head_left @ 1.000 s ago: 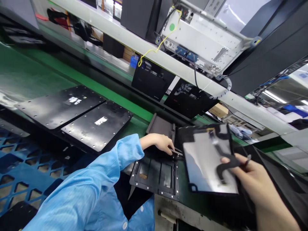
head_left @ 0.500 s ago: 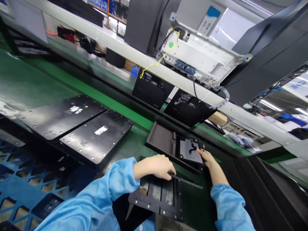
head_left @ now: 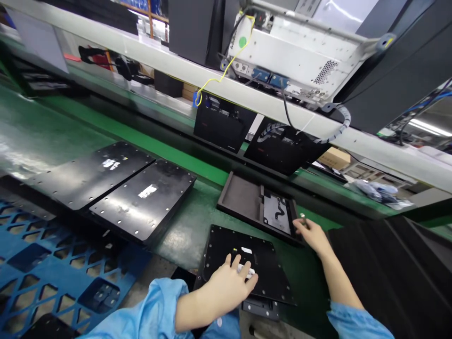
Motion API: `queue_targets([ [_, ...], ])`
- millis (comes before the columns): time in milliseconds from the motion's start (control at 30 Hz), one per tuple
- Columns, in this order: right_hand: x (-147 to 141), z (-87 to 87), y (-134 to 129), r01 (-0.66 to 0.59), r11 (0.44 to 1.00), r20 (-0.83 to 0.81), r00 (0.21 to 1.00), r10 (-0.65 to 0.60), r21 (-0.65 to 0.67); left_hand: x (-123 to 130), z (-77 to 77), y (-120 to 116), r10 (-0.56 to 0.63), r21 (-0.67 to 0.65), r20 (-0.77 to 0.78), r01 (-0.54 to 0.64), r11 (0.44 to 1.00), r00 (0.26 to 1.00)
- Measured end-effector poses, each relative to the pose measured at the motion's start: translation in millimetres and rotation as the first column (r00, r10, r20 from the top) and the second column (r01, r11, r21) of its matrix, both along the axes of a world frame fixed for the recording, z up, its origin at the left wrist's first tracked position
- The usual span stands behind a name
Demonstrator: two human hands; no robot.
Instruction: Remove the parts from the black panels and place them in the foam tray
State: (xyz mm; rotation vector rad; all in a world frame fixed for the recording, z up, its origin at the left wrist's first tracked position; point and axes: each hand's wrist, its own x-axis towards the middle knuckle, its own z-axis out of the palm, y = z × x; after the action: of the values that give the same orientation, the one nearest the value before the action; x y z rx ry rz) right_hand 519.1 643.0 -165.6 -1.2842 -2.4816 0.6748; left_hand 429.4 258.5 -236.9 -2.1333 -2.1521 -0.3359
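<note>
My left hand (head_left: 231, 282) lies with fingers spread on a black panel (head_left: 263, 261) with rivet-like dots along its edges and white labels. The panel covers most of a dark base (head_left: 261, 308), whose near edge shows beneath it. My right hand (head_left: 313, 236) is closed at the right end of a dark foam-lined tray (head_left: 243, 195). A small metallic tip (head_left: 302, 216) sticks up from its fingers; the rest of that tool is hidden. In the tray's right compartment lies a grey plate (head_left: 274, 212) with a black curved strip on it.
Two black panels (head_left: 141, 200) lie side by side on the green bench (head_left: 183, 235) to the left. Blue plastic pallets (head_left: 67, 273) are at lower left. Black boxes (head_left: 391, 268) stand at right. White equipment (head_left: 293, 56) sits on the shelf above, with a yellow cable (head_left: 226, 70) hanging.
The thin black piece in my left hand, seen edge-on before, is now a panel lying flat over the slotted base. My left hand has opened. The right hand has drawn off the grey plate.
</note>
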Motion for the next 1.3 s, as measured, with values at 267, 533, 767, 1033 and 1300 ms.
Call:
queue_targets([
  [267, 100, -65.2, -123, -0.164, 0.935, 0.022, 0.983, 0.180, -0.315, 23, -31.6, -28, 0.030, 0.152, -0.107, -0.013, 0.988, 0.994],
  [533, 116, -79.3, -167, -0.016, 0.970, -0.012, 1.000, 0.014, -0.244, 39, -45.4, -37, 0.026, 0.118, -0.159, -0.007, 0.993, 0.987],
  [767, 147, -80.0, -175, 0.160, 0.961, -0.032, 0.985, -0.171, -0.225, 32, -27.6, -52, -0.023, 0.187, -0.016, 0.025, 0.982, 1.000],
  [1033, 183, -105.8, -192, 0.216, 0.933, -0.026, 0.972, -0.233, -0.288, 0, -9.5, -122, 0.313, 0.186, 0.493, -0.450, 0.873, 0.812],
  [1300, 155, -151.1, -250, 0.199, 0.837, -0.217, 0.912, -0.348, -0.510, 5, -93.3, -127, 0.387, -0.436, 0.900, -0.416, 0.798, -0.201],
])
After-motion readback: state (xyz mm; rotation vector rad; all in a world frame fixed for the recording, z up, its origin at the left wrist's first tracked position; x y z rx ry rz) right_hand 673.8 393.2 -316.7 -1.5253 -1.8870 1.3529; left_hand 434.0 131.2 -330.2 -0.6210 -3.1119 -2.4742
